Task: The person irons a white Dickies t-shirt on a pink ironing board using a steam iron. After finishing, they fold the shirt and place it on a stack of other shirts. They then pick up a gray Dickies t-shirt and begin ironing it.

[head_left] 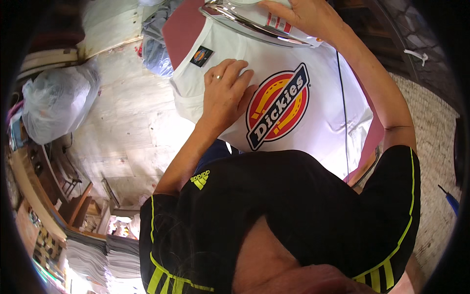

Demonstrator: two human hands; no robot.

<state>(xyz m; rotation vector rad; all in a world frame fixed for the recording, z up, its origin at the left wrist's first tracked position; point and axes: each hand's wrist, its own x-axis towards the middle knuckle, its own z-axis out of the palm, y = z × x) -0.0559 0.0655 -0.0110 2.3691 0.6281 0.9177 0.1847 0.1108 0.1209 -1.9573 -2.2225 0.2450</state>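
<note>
A white T-shirt [323,88] with a red, yellow and navy printed emblem lies spread on a maroon board [183,27]. My left hand [224,90], wearing a ring, rests on the shirt beside the emblem, fingers slightly bent and apart, below the dark neck label [201,56]. At the top edge, my right hand [313,19] is closed over what looks like a clothes iron [240,22] with a shiny chrome body and a red-and-white sticker. Its top is cut off by the frame, so the grip shows only in part. A thin black cord [342,98] crosses the shirt's right side.
Filled plastic bags stand at the left [61,100] and beyond the board [156,54]. Stacks of folded grey cloth [105,259] lie at lower left near wooden furniture [78,206]. A dark rack [391,34] stands at upper right, a blue-handled tool [451,202] at far right.
</note>
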